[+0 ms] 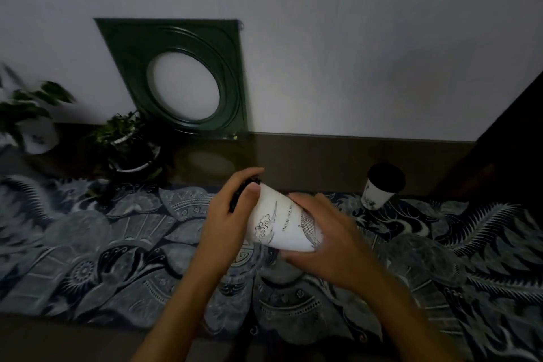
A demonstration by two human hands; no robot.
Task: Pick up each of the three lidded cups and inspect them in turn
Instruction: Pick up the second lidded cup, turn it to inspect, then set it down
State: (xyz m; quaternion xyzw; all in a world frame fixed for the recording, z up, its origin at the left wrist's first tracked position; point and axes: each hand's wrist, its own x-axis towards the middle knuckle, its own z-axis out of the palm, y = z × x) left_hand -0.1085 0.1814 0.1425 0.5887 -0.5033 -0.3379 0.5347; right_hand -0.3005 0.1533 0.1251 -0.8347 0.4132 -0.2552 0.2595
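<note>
1. A leafy plant [32,103] in a white pot [39,135] was seen at the far left edge of the frame, blurred.
2. A second small plant [123,129] in a dark pot with a white rim [133,160] was placed just right of it, at the back of the table.
3. A dark green square panel [129,50] with a round pale opening was leaned against the white wall [352,38] in the upper left of the frame.
4. A blue-grey patterned cloth [102,244] was spread across the lower half of the frame, over a brown table [308,161].
5. The left hand [226,214] was curled around the black-lidded end of a cup, with the thumb laid on the white side just below the lid.
6. The white cup [282,223], printed with line drawings and small text, was held tipped on its side in the centre of the frame, lid [244,188] toward the upper left, lifted above the cloth.
7. The right hand [326,244] was wrapped around the base end of that cup, fingers bent over it and the thumb underneath.
8. A second cup [377,194] with a black lid [386,176] was stood upright on the cloth right of centre, well apart from both hands.
9. A dark shape [517,141] was seen at the right edge; what it was could not be told.
10. A third cup could not be made out.
</note>
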